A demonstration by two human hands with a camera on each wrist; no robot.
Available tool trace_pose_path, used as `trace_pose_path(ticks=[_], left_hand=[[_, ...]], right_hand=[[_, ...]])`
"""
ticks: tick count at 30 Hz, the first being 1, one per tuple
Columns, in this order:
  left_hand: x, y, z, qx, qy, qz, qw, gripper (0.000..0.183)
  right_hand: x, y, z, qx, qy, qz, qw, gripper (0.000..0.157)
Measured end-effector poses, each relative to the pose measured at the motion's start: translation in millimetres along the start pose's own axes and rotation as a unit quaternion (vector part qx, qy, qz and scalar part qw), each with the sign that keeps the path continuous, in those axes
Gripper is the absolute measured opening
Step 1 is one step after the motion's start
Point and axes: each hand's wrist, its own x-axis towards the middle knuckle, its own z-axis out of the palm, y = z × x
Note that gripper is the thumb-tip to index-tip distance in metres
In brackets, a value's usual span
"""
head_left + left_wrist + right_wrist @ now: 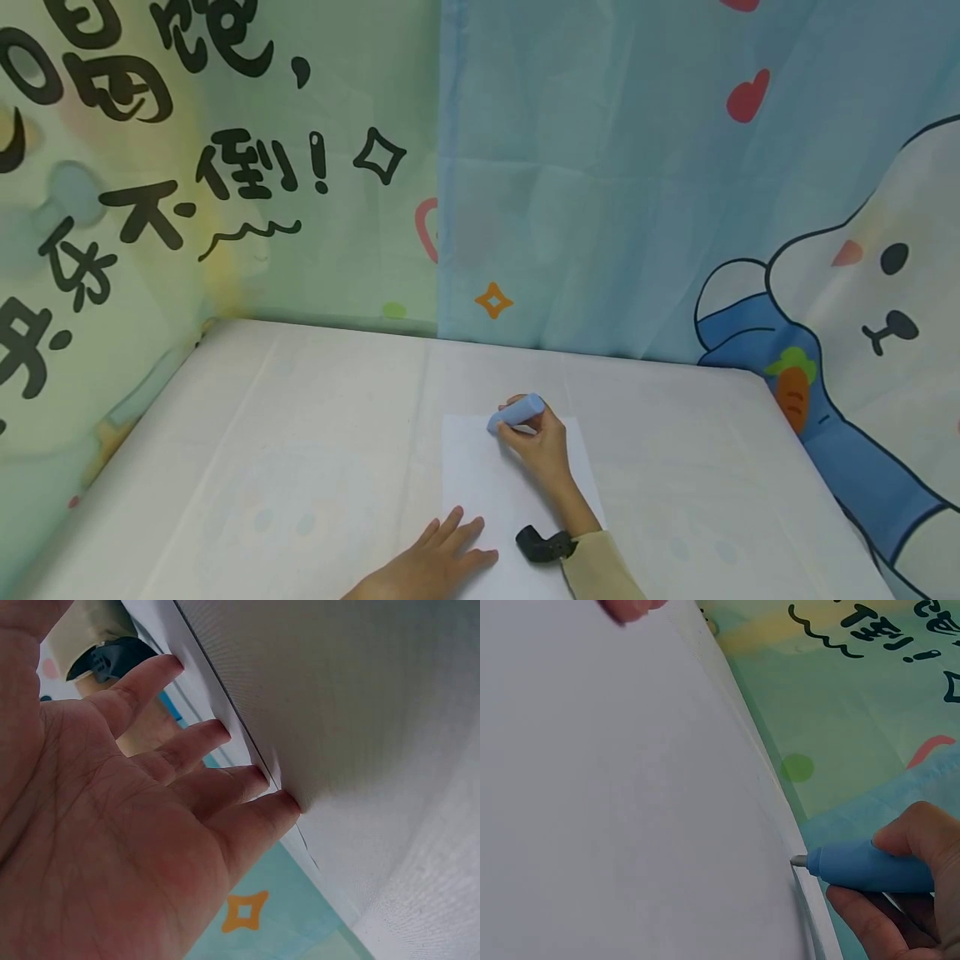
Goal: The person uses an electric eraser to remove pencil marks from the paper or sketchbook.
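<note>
A thick light-blue marker (516,412) is pinched between the fingers and thumb of my right hand (546,446), over the far part of a white sheet of paper (487,475). In the right wrist view, the marker's (874,864) narrow grey tip points at the paper and seems to touch it. My left hand (442,554) lies with spread fingers at the sheet's near left side. Its fingertips (289,806) rest at the paper's edge in the left wrist view. No marks can be made out on the sheet.
The paper lies on a white-covered table (315,433). A dark wrist-worn device (542,545) sits at the right wrist by a beige sleeve (602,568). Printed curtains stand behind and to the left, with a cartoon figure (847,275) on the right.
</note>
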Motion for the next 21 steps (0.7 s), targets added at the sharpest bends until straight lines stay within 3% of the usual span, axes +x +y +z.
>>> trace_pose_path(ticks=[4, 11, 21], left_hand=[[0.4, 0.3, 0.4, -0.003, 0.002, -0.001, 1.0, 0.062], [1.3, -0.5, 2.3, -0.024, -0.017, -0.018, 0.9994, 0.057], [2.6, -3.6, 3.5, -0.013, -0.009, -0.008, 0.9998, 0.06]], right_hand=[[-0.1, -11.0, 0.5, 0.0, 0.012, -0.012, 1.0, 0.031], [-2.9, -37.7, 4.4, -0.007, -0.006, -0.006, 1.0, 0.03], [-2.2, -40.6, 6.4, -0.006, -0.012, 0.002, 1.0, 0.029]])
